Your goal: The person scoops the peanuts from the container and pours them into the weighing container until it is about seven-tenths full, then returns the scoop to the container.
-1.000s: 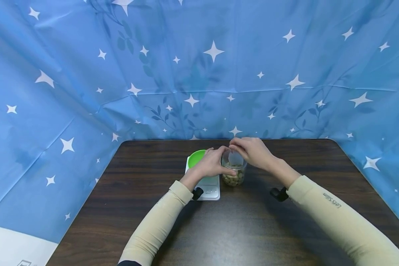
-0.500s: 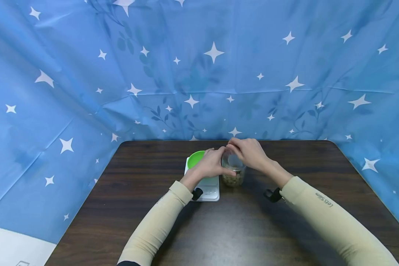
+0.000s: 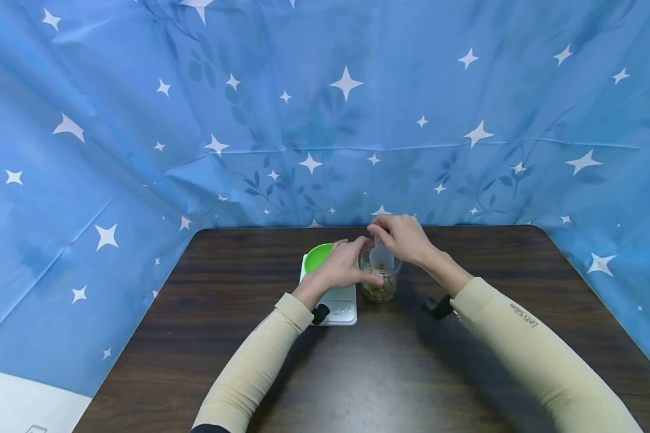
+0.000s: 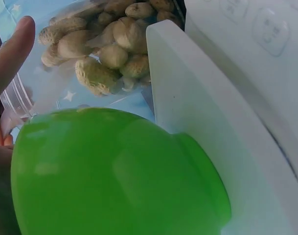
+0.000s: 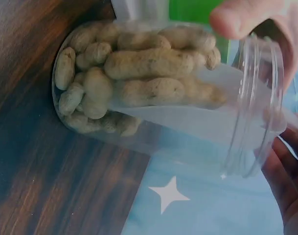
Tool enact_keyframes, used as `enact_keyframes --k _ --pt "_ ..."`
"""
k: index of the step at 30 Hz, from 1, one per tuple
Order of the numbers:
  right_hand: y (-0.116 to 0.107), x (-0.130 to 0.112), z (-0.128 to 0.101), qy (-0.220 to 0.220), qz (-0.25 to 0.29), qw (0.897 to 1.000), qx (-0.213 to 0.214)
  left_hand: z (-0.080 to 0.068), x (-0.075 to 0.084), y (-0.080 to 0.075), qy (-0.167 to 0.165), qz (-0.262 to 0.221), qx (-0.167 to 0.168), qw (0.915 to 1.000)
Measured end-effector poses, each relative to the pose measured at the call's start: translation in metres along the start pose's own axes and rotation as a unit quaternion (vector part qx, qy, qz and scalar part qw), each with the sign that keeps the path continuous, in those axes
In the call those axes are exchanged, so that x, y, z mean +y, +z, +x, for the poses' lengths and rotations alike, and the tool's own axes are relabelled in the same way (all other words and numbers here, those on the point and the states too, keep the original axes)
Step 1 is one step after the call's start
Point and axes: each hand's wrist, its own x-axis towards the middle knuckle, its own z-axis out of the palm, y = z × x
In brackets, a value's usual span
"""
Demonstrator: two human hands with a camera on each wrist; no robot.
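**Peanut jar: steadying while lifting out the scoop**

Clear plastic jar of unshelled peanuts is standing on the dark wood-grain table, just beside the white scale carrying a green bowl. Left hand is wrapping the jar wall; keep that grip firm. Right hand is pinching a translucent scoop at the mouth; lift it level. Blue star-printed sheeting is lining the room.

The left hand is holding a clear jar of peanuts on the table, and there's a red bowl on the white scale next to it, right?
Almost. The left hand does hold the clear jar of peanuts on the table, but the bowl on the white scale is green, not red. The head view and the left wrist view both show it.
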Motion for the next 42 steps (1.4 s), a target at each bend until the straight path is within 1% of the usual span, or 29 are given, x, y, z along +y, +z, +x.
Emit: enact_keyframes --k 3,8,11,16,20,24,33,36,42 --pt "0.001 -0.001 0.001 0.012 -0.006 1.0 -0.015 0.0 0.0 0.0 -0.003 -0.001 -0.002 1.0" --pt "0.0 -0.001 0.001 0.073 -0.008 0.997 -0.02 0.001 0.0 0.001 -0.001 0.003 0.001 1.0" --pt "-0.001 0.0 0.001 0.114 0.007 0.993 -0.005 0.001 0.0 0.0 0.002 0.002 0.005 1.0" --pt "-0.002 0.001 -0.001 0.17 0.035 0.984 0.04 0.002 0.001 0.0 0.003 0.007 0.008 0.9999" --pt "0.002 0.0 -0.003 0.18 0.035 0.981 0.061 0.003 0.001 0.001 0.005 0.007 0.008 0.9999" --pt "0.004 -0.002 -0.004 0.187 0.031 0.98 0.066 0.003 0.001 0.002 0.006 0.005 0.007 0.9999" --pt "-0.004 0.004 -0.008 0.233 0.051 0.967 0.091 0.004 0.002 0.001 -0.004 -0.003 0.001 1.0" --pt "-0.007 0.005 -0.009 0.252 0.065 0.961 0.096 0.004 0.002 0.001 -0.007 -0.005 0.001 1.0" --pt "-0.012 0.007 -0.008 0.286 0.13 0.943 0.11 0.003 0.001 0.001 -0.013 -0.005 0.004 0.9999"
